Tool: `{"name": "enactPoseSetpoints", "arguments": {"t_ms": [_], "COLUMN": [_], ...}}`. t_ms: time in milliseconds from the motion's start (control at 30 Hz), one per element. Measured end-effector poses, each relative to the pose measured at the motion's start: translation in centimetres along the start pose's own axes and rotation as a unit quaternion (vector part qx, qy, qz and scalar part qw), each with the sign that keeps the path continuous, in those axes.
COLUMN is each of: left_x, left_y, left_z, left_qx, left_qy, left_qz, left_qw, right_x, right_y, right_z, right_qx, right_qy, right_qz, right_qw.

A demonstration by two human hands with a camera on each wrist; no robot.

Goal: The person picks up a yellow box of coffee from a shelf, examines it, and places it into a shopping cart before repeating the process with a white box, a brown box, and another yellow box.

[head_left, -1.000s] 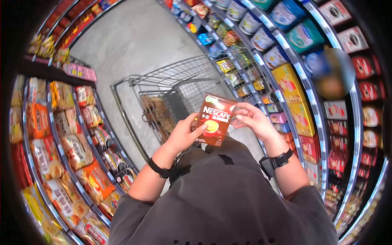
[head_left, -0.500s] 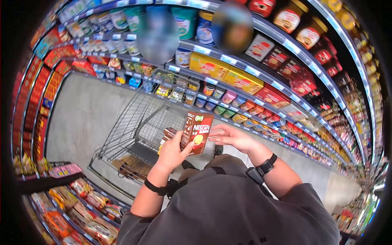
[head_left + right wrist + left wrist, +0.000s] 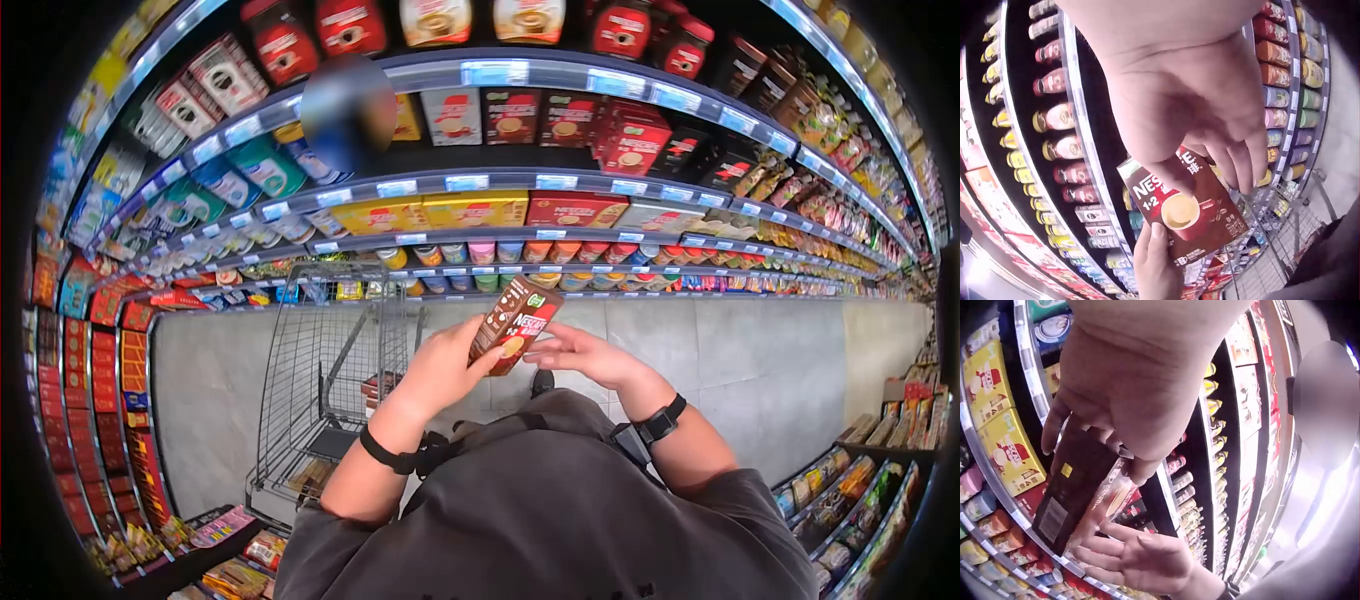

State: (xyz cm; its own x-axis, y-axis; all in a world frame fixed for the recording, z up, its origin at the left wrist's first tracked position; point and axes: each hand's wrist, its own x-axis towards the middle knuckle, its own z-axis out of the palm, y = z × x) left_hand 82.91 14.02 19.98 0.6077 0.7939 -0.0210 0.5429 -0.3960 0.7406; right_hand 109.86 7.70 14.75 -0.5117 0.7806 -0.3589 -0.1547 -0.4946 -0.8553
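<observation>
Coffee box [image 3: 518, 322] has tilted further, part-hiding left hand [image 3: 440, 362] pinching it; right hand [image 3: 590, 358] spread.

This is a shop, a supermarket aisle by its look. A wire shopping cart [image 3: 325, 370] stands on the grey tiled floor [image 3: 690, 360]. Beyond the cart rise long shelves [image 3: 430, 183] edged with price labels [image 3: 495, 73], stocked with rows of coffee jars [image 3: 350, 25], yellow boxes [image 3: 475, 210] and colourful tubs [image 3: 540, 250]. Left of the cart, more shelves hold red packages [image 3: 105, 355]; packaged food [image 3: 235, 580] sits just below it.
</observation>
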Motion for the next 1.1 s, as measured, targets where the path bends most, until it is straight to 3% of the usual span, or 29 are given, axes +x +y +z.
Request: {"name": "enactPoseSetpoints", "arguments": {"t_ms": [100, 300, 600, 900, 1100], "left_x": [4.6, 11.0, 16.9, 24.8, 30.2], "left_y": [1.3, 5.1, 6.1, 3.6, 1.0], "left_z": [1.7, 3.5, 3.4, 0.3, -0.2], "left_qx": [0.071, 0.173, 0.038, 0.055, -0.026], "left_qy": [0.040, 0.090, 0.124, 0.148, 0.094], "left_qz": [0.073, 0.072, -0.008, 0.070, 0.055], "left_qw": [0.994, 0.978, 0.992, 0.985, 0.994], "right_x": [-1.7, -2.6, -0.6, 3.7, 6.5], "right_y": [-1.1, -3.9, -7.5, -11.8, -13.3], "right_z": [-4.0, -9.7, -13.2, -15.2, -16.4], "right_qx": [-0.018, -0.042, -0.111, -0.140, -0.081], "right_qy": [0.021, 0.061, 0.087, 0.163, 0.210], "right_qz": [-0.052, -0.113, -0.200, -0.245, -0.246], "right_qw": [0.998, 0.991, 0.970, 0.946, 0.943]}}
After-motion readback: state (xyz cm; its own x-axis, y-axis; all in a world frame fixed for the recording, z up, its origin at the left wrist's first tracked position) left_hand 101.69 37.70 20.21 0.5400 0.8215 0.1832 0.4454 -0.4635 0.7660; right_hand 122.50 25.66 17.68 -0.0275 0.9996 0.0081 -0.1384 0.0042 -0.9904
